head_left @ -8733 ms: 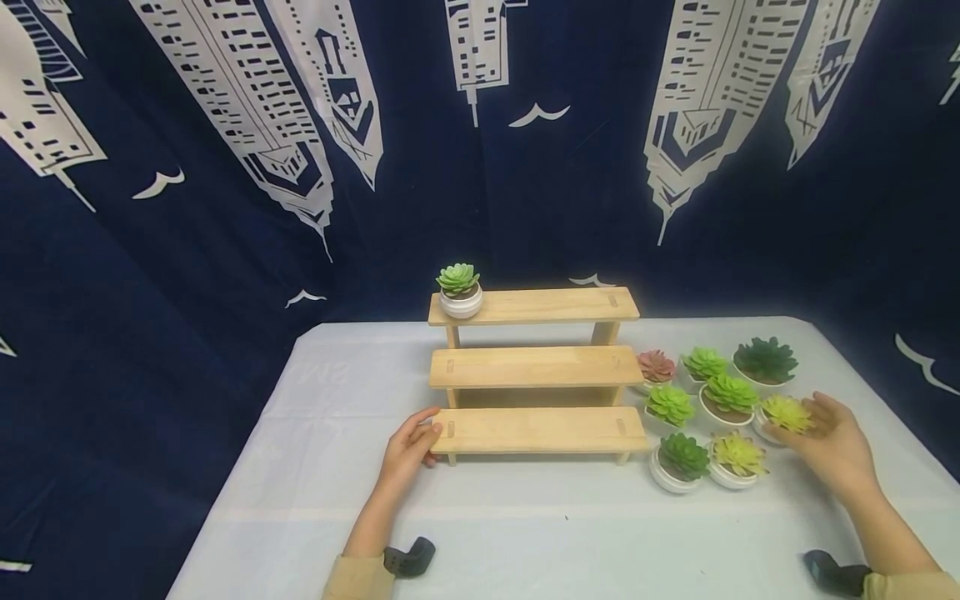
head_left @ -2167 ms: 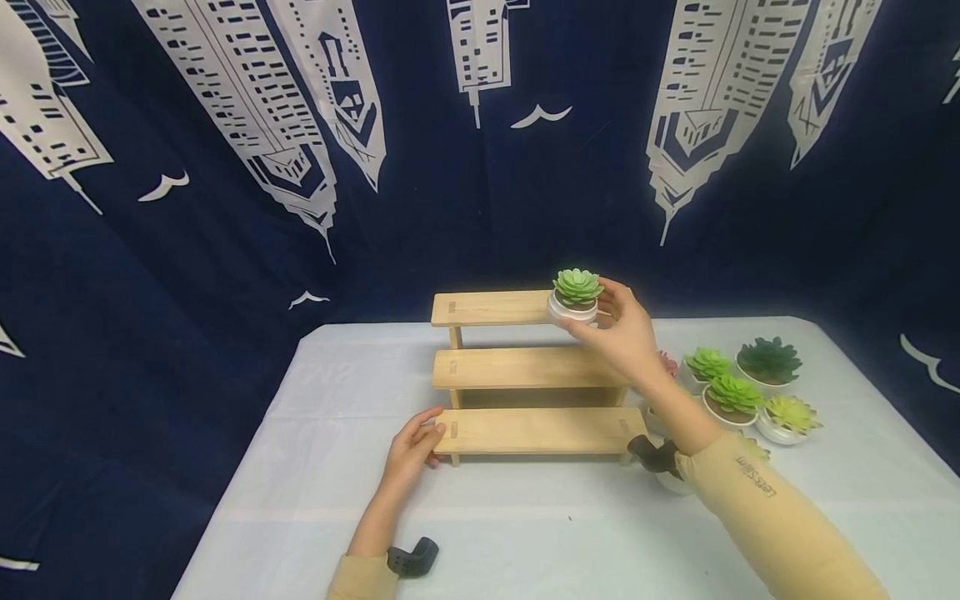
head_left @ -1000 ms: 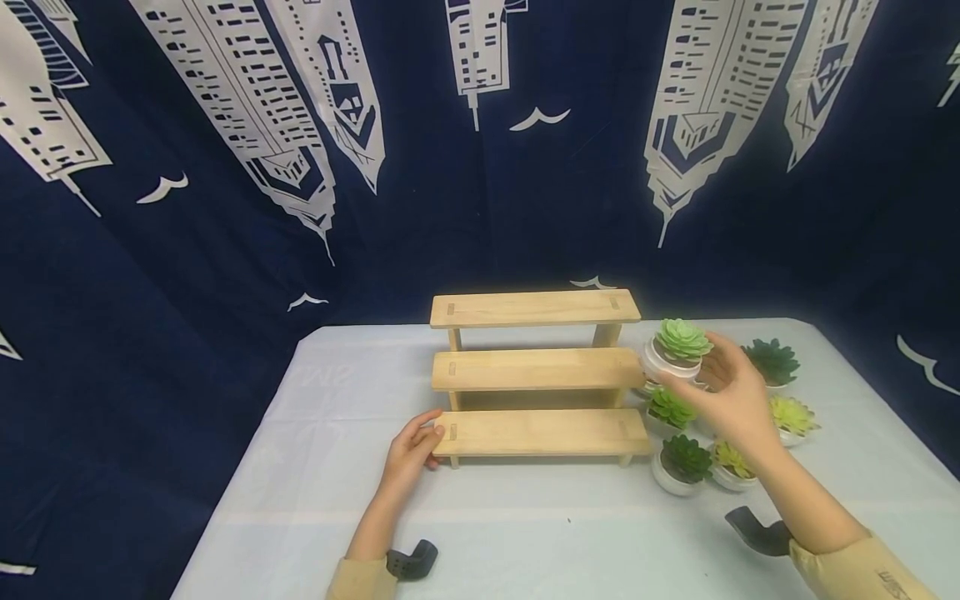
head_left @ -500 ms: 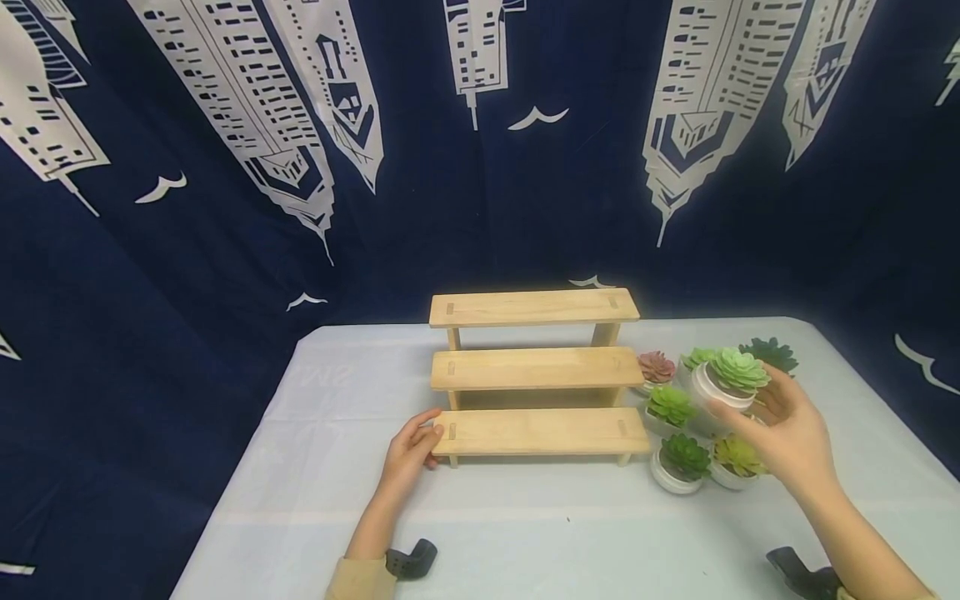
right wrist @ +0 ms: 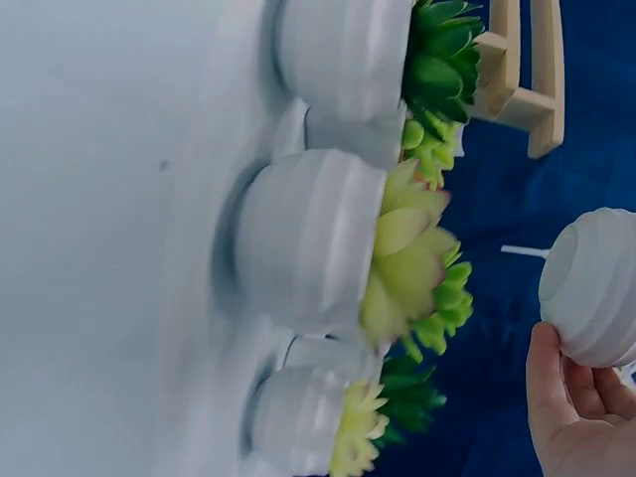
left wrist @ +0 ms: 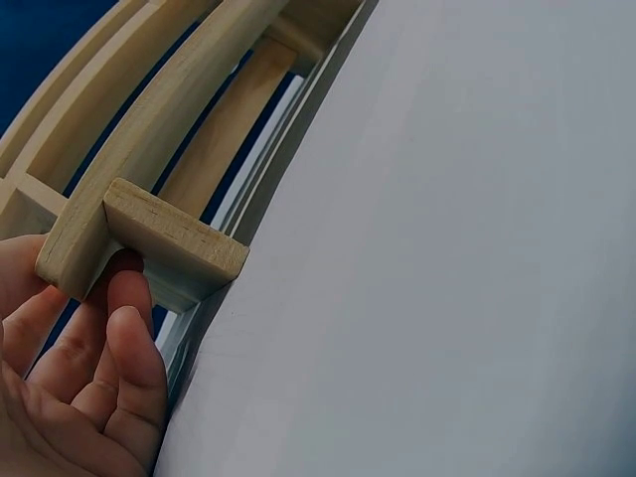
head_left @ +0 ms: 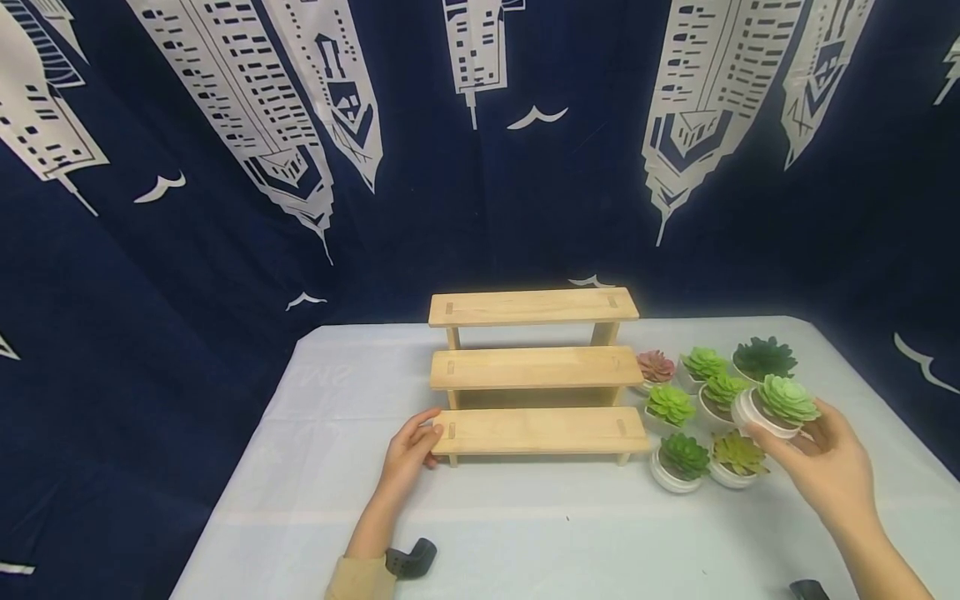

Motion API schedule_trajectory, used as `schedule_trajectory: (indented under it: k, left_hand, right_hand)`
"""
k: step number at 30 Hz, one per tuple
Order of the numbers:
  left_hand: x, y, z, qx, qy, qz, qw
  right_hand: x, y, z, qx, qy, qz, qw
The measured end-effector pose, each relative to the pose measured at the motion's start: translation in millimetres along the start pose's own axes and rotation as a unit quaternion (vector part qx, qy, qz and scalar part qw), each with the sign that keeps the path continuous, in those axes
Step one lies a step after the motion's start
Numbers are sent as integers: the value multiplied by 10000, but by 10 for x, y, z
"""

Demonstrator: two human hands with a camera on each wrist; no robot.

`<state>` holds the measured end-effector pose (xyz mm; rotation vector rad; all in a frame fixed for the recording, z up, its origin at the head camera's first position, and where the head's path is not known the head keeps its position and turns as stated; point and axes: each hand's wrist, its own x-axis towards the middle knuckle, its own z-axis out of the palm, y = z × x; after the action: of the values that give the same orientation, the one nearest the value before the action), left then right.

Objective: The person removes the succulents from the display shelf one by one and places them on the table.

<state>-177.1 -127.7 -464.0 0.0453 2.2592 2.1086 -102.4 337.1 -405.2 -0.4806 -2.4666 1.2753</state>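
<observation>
A three-tier wooden stand [head_left: 534, 371] sits mid-table, and all its shelves are bare. My left hand [head_left: 429, 444] holds the left end of the bottom shelf [left wrist: 149, 248], with its fingers [left wrist: 124, 328] curled against the board's end. My right hand [head_left: 798, 433] grips a pale green succulent in a white pot [head_left: 776, 404] just above the table, at the right of the pot cluster. In the right wrist view that white pot [right wrist: 596, 288] rests against my fingertips [right wrist: 552, 383].
Several potted succulents stand right of the stand: pink [head_left: 656, 365], green [head_left: 705, 362], dark green [head_left: 765, 358], another dark green [head_left: 681, 457] and yellow-green [head_left: 738, 454]. White cloth covers the table [head_left: 480, 525]. A dark printed curtain [head_left: 225, 167] hangs behind.
The pale green succulent left the top shelf in my right hand. Over the last second it travelled right and down to the cluster's right side. My left hand has not moved.
</observation>
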Motion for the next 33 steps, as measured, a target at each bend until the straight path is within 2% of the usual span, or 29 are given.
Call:
schedule_trajectory:
  k: [7,12,19,23,27,33]
  left_hand:
    - [1,8,1,19,-2,-12,10000]
    - [-1,11,3,18,6,-32,10000]
    - [-2,4,-6,-6,35,-3,10000]
    - [-5,1,-8,4,24,19,10000]
    - [-2,0,-8,3,9,33,10000]
    - [6,-5,-6,-1,-4,37,10000]
  right_hand:
    - [12,147,-102,-265,-94,628,9976]
    - [13,235,-155,-425,-11,1060,9935]
    - [-24,259,-168,-395,-142,1674,9850]
    - [-7,348,-163,-512,-145,1778,9826]
    - [35,544,-151,-638,-156,1766,9821]
    - [94,790,-143,-751,-208,2003,9766]
